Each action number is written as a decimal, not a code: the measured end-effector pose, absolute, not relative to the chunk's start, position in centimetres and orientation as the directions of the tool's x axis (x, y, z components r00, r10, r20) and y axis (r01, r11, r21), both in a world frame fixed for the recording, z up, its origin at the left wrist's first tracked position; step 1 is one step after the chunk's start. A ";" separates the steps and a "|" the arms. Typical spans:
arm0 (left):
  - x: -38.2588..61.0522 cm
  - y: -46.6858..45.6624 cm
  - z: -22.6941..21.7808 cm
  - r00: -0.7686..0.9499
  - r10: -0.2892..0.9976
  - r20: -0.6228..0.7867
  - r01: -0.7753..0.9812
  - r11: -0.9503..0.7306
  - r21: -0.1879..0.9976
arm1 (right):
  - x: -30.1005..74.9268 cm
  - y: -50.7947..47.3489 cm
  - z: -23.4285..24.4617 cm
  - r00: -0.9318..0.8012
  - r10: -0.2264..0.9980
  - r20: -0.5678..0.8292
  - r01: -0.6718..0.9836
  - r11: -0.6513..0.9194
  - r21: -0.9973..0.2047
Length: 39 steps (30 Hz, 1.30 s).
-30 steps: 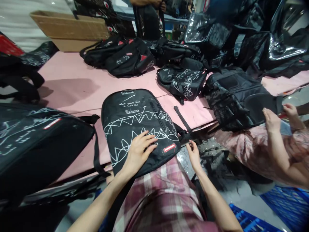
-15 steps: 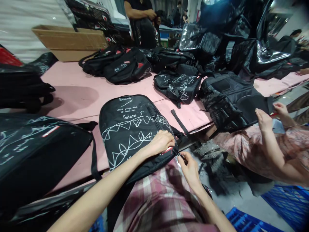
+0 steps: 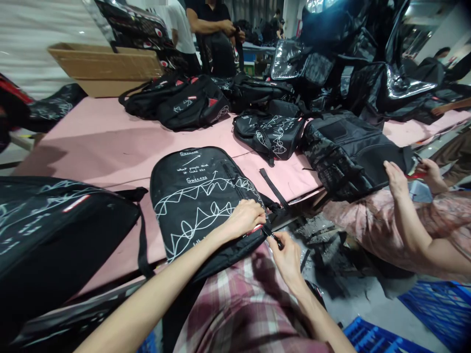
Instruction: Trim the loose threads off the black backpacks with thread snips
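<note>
A black backpack (image 3: 191, 201) with white line drawings and the word "Success" lies on the pink table edge, its near side over my lap. My left hand (image 3: 247, 218) is closed on its right edge beside a small red-and-white label (image 3: 253, 230), fingertips partly hidden. Just right of it, my right hand (image 3: 286, 252) is closed around a small black-handled tool (image 3: 280, 243). The tool's tip meets the backpack's edge close to my left fingers; its exact kind is unclear. A loose black strap (image 3: 274, 188) lies beyond the backpack.
Another black backpack (image 3: 69, 225) lies close on my left. More backpacks (image 3: 195, 103) and a cardboard box (image 3: 106, 66) are farther back on the pink table (image 3: 95, 127). At right, a co-worker's hands (image 3: 397, 180) work on a dark backpack (image 3: 342, 152). Blue crates (image 3: 437, 304) stand below.
The dark bags at the far left have moved away, baring the table's corner. A person in a white shirt now shows at the back. My hands stay at the backpack's edge, barely shifted.
</note>
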<state>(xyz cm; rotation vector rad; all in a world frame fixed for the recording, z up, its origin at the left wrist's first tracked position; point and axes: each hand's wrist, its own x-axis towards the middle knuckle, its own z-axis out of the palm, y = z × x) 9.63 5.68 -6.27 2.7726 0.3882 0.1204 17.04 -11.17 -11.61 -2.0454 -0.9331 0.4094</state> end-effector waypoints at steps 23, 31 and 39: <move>9.7 4.7 -7.0 0.925 0.377 0.039 0.343 -0.877 0.337 | 17.4 -9.7 -12.4 0.666 0.745 -0.013 0.315 -0.298 -0.901; 10.6 5.0 -6.2 0.921 0.384 -0.071 0.386 -0.865 0.319 | 17.5 -9.8 -12.4 0.662 0.750 -0.017 0.348 -0.327 -0.879; 10.1 4.4 -6.2 0.908 0.419 0.016 0.388 -0.853 0.350 | 18.0 -9.4 -12.5 0.653 0.757 -0.035 0.223 -0.236 -0.946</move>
